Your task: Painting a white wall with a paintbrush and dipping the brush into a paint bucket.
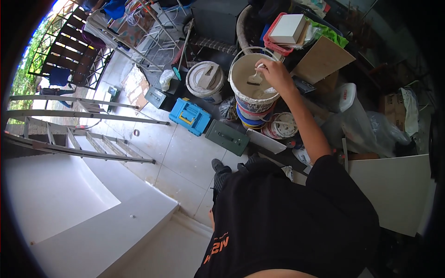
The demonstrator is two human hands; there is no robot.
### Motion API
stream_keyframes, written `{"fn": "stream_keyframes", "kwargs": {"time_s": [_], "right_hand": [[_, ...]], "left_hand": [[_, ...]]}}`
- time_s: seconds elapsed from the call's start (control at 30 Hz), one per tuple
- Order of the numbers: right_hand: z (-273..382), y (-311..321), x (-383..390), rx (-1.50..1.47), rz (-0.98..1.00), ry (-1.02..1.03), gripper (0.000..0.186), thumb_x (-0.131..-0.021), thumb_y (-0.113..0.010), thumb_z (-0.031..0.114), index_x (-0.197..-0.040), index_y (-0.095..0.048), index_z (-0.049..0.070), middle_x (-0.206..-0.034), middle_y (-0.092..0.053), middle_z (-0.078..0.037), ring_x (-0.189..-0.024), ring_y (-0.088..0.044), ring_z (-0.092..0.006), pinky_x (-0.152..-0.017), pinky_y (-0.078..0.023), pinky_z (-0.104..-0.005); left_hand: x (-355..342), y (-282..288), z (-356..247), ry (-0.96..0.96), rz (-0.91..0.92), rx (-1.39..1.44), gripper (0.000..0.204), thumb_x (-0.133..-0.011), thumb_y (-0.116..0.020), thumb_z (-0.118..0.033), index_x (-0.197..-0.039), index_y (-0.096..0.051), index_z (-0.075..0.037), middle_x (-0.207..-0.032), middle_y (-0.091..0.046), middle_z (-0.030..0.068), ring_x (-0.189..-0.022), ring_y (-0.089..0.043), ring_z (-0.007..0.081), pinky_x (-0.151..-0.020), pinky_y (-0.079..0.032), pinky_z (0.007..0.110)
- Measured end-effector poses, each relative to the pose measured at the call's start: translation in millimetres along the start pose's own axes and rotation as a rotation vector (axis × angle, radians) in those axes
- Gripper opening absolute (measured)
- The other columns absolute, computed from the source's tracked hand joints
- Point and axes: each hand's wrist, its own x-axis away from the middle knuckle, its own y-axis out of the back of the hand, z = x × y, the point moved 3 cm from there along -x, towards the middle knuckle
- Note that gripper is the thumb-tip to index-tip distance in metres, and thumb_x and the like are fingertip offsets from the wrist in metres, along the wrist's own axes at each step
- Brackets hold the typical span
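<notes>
My right hand is closed around the handle of a paintbrush. The brush hangs bristles down over the open mouth of a white bucket, whose inside is coated pale beige. I cannot tell whether the bristles touch what is in it. The bucket's wire handle stands up behind, and the bucket sits on top of other stacked buckets. Of my left hand only a sliver of skin shows beside my black shirt; its fingers are hidden.
Left of the bucket stand a lidded bucket, a blue toolbox and a dark green box. A metal ladder is at left, above a white ledge. Cardboard, plastic bins and a white board crowd the right.
</notes>
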Motion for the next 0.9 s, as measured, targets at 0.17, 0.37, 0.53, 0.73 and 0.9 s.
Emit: {"fn": "stream_keyframes", "kwargs": {"time_s": [0.17, 0.37, 0.53, 0.73, 0.9], "right_hand": [[42, 45, -5, 0.005, -0.149, 0.072, 0.014, -0.08, -0.063, 0.012, -0.089, -0.063, 0.002, -0.072, -0.064, -0.016, -0.07, -0.065, -0.0271, -0.06, -0.05, -0.0331], [11, 56, 10, -0.045, -0.492, -0.129, 0.016, -0.084, -0.061, 0.017, -0.089, -0.062, 0.002, -0.068, -0.063, -0.013, -0.06, -0.062, -0.0233, -0.056, -0.047, -0.0317], [38, 58, 31, -0.161, -0.796, 0.007, 0.011, -0.085, -0.059, 0.013, -0.087, -0.061, 0.003, -0.067, -0.061, -0.011, -0.054, -0.057, -0.018, -0.051, -0.043, -0.0282], [54, 29, 41, 0.039, -0.714, 0.075, 0.01, -0.086, -0.057, 0.011, -0.09, -0.058, 0.002, -0.073, -0.058, -0.009, -0.057, -0.052, -0.0193, -0.051, -0.042, -0.0287], [69, 37, 57, 0.015, -0.734, 0.084, 0.007, -0.088, -0.053, 0.008, -0.092, -0.054, 0.002, -0.081, -0.055, -0.013, -0.067, -0.054, -0.0273, -0.056, -0.043, -0.0346]], "left_hand": [[-38, -1, -16, -0.088, 0.04, -0.026, 0.036, -0.079, -0.054, -0.026, -0.1, -0.053, 0.002, -0.088, -0.062, 0.0147, -0.079, -0.061, 0.0272, -0.068, -0.047, 0.038], [-79, -9, -38, -0.2, 0.112, -0.07, 0.035, -0.078, -0.056, -0.025, -0.097, -0.056, 0.004, -0.086, -0.063, 0.0156, -0.08, -0.061, 0.0274, -0.07, -0.047, 0.038], [-117, -28, -48, -0.276, 0.134, -0.061, 0.034, -0.077, -0.057, -0.024, -0.094, -0.058, 0.006, -0.085, -0.063, 0.0164, -0.082, -0.062, 0.0275, -0.071, -0.047, 0.038], [-194, -27, -43, -0.394, 0.083, -0.005, 0.034, -0.076, -0.058, -0.023, -0.092, -0.059, 0.007, -0.083, -0.063, 0.0172, -0.083, -0.062, 0.0277, -0.073, -0.047, 0.038], [-197, -32, -38, -0.512, 0.111, -0.191, 0.035, -0.075, -0.058, -0.023, -0.089, -0.061, 0.009, -0.078, -0.064, 0.0172, -0.073, -0.06, 0.0259, -0.072, -0.047, 0.037]]}}
